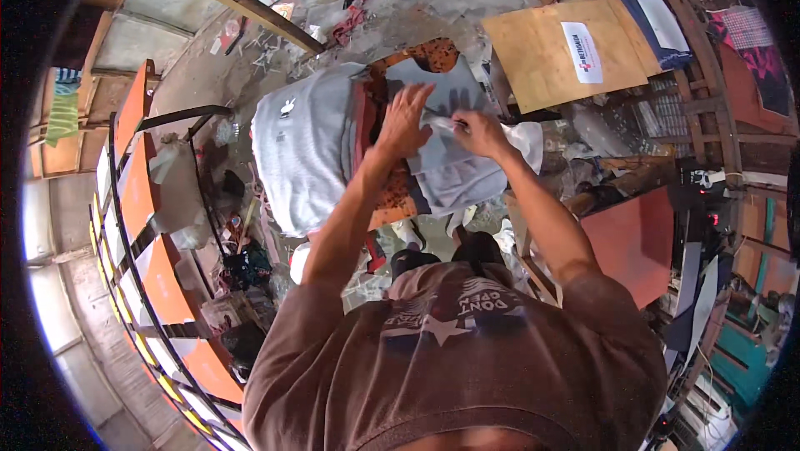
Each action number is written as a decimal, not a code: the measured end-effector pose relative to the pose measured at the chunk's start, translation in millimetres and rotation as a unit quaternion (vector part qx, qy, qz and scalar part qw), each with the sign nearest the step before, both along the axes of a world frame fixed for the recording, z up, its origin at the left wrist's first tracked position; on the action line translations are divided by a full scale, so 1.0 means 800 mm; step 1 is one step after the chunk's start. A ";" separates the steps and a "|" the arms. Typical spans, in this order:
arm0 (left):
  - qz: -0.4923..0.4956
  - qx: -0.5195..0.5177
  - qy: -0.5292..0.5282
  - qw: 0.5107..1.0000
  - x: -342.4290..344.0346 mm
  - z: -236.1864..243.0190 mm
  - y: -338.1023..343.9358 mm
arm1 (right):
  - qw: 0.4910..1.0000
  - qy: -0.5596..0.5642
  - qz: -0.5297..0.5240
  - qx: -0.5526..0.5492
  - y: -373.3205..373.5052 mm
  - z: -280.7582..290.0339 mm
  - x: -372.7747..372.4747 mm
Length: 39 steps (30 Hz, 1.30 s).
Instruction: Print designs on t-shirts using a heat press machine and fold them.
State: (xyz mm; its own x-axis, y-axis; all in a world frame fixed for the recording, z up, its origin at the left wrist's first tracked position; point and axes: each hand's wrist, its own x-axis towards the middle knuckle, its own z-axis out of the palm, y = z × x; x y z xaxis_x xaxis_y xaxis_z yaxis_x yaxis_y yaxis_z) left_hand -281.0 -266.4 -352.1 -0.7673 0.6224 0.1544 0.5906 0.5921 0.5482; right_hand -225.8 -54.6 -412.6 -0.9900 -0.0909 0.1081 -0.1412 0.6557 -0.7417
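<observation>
Clearly, with the left hand [406,122] pressed flat and open on the grey cloth [454,164] while the right hand [479,132] pinched its edge, the cloth could slide off the orange board [396,201].

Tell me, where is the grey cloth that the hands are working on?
In the head view, the grey cloth lies centre on an orange board, under both hands, right of a grey garment pile.

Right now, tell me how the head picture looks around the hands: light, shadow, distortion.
Head view: even daylight; the left hand casts a finger shadow on the grey cloth beside the right hand; the fisheye bends the orange rack at the left; the corners are black.
</observation>
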 end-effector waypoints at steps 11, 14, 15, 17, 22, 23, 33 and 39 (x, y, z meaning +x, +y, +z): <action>-0.228 0.045 -0.422 0.876 -0.001 0.119 0.056 | 0.956 -0.133 0.075 -0.250 0.088 0.193 0.034; -0.243 -0.043 -0.332 0.910 0.006 0.165 0.066 | 0.963 -0.056 0.157 -0.210 0.072 0.223 0.052; -0.263 -0.068 -0.290 0.918 0.010 0.179 0.070 | 0.965 -0.042 0.149 -0.211 0.065 0.235 0.060; -0.261 -0.078 -0.248 0.930 0.022 0.209 0.072 | 0.959 -0.050 0.061 -0.272 0.050 0.264 0.079; -0.322 0.098 -0.041 0.941 0.051 0.309 0.037 | 0.958 0.080 0.015 -0.276 0.011 0.370 0.144; -0.303 0.117 -0.085 0.942 0.059 0.328 0.028 | 0.960 0.093 0.005 -0.265 -0.001 0.390 0.161; -0.499 0.000 -0.095 0.861 0.125 0.377 -0.043 | 0.927 0.180 -0.284 -0.168 -0.146 0.484 0.323; -0.591 0.121 -0.262 0.753 0.185 0.374 -0.015 | 0.894 0.200 -0.353 -0.190 -0.180 0.496 0.415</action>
State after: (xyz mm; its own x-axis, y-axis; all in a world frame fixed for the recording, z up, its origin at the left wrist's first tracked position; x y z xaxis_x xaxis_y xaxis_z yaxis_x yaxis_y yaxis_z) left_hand -133.2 -278.5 -53.0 0.3070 0.9206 0.2414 0.2923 -0.3326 0.8966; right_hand 105.9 -198.6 -15.5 -0.6614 0.6605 0.3555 -0.0947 0.3966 -0.9131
